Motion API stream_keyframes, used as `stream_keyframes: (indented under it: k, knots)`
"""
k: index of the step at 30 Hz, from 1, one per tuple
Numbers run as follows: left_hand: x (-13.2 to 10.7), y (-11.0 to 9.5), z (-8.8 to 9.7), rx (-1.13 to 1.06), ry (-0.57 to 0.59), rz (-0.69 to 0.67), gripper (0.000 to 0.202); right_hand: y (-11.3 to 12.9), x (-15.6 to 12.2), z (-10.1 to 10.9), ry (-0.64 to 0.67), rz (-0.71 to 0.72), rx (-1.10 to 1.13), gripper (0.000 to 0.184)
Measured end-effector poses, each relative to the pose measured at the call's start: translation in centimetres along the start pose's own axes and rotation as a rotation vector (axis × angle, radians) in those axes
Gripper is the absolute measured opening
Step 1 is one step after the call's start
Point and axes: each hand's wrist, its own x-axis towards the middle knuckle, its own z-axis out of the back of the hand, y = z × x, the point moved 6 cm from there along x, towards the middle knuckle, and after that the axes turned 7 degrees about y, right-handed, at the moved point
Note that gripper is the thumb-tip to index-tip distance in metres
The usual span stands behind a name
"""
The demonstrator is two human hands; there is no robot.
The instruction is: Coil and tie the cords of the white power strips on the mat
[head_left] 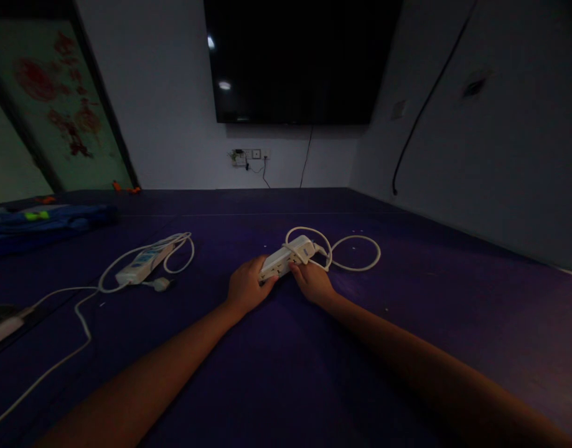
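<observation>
A white power strip [286, 257] lies on the dark purple floor [276, 373] in front of me. Its white cable [355, 255] loops to the right of it. My left hand [245, 287] grips the near left end of the strip, fingers curled round it. My right hand [312, 282] rests against the strip's near side, fingers closed on it near the middle. A white plug [306, 249] sits at the strip's far end.
A second white power strip [143, 264] with its looped cable [94, 292] lies to the left. Blue cloth [43, 221] lies at the far left. A black screen [299, 62] hangs on the white wall above wall sockets [248, 154]. Another wall runs along the right.
</observation>
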Motion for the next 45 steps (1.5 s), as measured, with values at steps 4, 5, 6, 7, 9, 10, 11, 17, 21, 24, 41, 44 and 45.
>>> stream_keyframes:
  k: [4, 5, 6, 7, 9, 10, 11, 17, 21, 24, 41, 44, 45]
  knots:
    - [0.02, -0.01, -0.02, 0.003, 0.001, -0.009, 0.038, 0.02, -0.04, 0.02, 0.004, -0.006, -0.001, 0.043]
    - [0.01, -0.01, 0.00, 0.005, -0.002, -0.006, 0.038, 0.03, -0.04, 0.00, 0.010, -0.007, -0.001, 0.044]
    - [0.00, 0.00, 0.03, 0.006, -0.006, -0.001, 0.038, 0.04, -0.04, 0.00, 0.015, -0.008, -0.001, 0.044]
    - [-0.01, -0.02, 0.06, 0.005, -0.009, 0.001, 0.039, 0.04, -0.04, -0.01, 0.019, -0.008, -0.002, 0.044]
    - [-0.05, -0.10, 0.12, 0.000, -0.010, 0.000, 0.039, 0.04, -0.02, -0.03, 0.025, -0.011, -0.006, 0.044]
    - [-0.06, -0.15, 0.14, -0.003, -0.008, -0.002, 0.039, 0.03, -0.01, -0.03, 0.025, -0.014, -0.007, 0.045]
    - [-0.08, -0.19, 0.16, -0.005, -0.007, -0.003, 0.039, 0.00, 0.00, -0.02, 0.022, -0.018, -0.009, 0.045]
    - [-0.05, -0.26, 0.34, 0.002, -0.005, 0.007, 0.039, -0.13, 0.08, -0.20, 0.022, -0.014, -0.010, 0.046]
    - [0.01, -0.29, 0.28, -0.002, 0.019, 0.002, 0.038, -0.17, 0.02, -0.21, 0.020, -0.012, -0.016, 0.047]
    - [-0.02, -0.26, 0.33, 0.000, 0.013, 0.001, 0.039, -0.13, -0.02, -0.25, 0.042, -0.018, -0.032, 0.048]
    - [-0.06, -0.21, 0.28, -0.015, -0.004, 0.007, 0.038, -0.15, 0.04, -0.22, 0.024, -0.010, -0.024, 0.048]
    - [-0.08, -0.19, 0.19, -0.028, -0.009, -0.007, 0.038, -0.16, 0.06, -0.21, 0.013, -0.007, -0.026, 0.046]
    - [-0.08, -0.16, 0.15, -0.028, -0.010, -0.007, 0.038, -0.17, 0.07, -0.19, 0.008, -0.007, -0.028, 0.046]
